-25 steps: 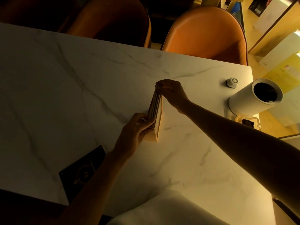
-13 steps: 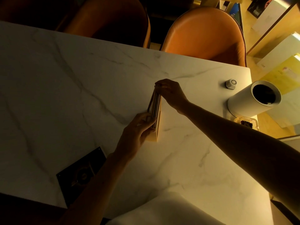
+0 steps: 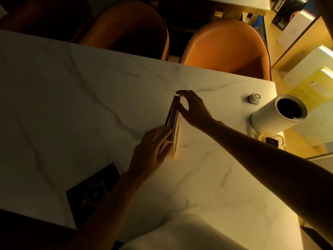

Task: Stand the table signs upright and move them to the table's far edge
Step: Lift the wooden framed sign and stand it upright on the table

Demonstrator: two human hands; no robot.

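- Both hands work on a bundle of table signs [image 3: 173, 121] standing on edge near the middle of the marble table [image 3: 72, 109], well short of its far edge.
- Left hand [image 3: 151, 152] lies flat along the near left face of the bundle, fingers extended and pressed against it, steadying rather than gripping.
- Right hand [image 3: 193, 109] arches over the far end, fingers spread; its fingertips [image 3: 178, 92] touch the top far corner, and the thumb seems to meet the right face.
- Judging by their thin, straight edges, the signs are stiff, flat panels, probably light, with smooth faces that could slide against each other; several held together may fan apart or tip.
- A grip pinching both outer faces near the ends looks soundest, keeping the bundle squeezed while it travels.
- White cylinder [image 3: 275, 114] with a dark open top, a small white puck [image 3: 255, 98] and a clear container [image 3: 272, 140] sit toward the table's right end, well apart from the signs.
- Dim amber light hides the sign faces; how many panels there are cannot be counted.
- Dark square plate [image 3: 90, 192] by the near edge is hard to identify.
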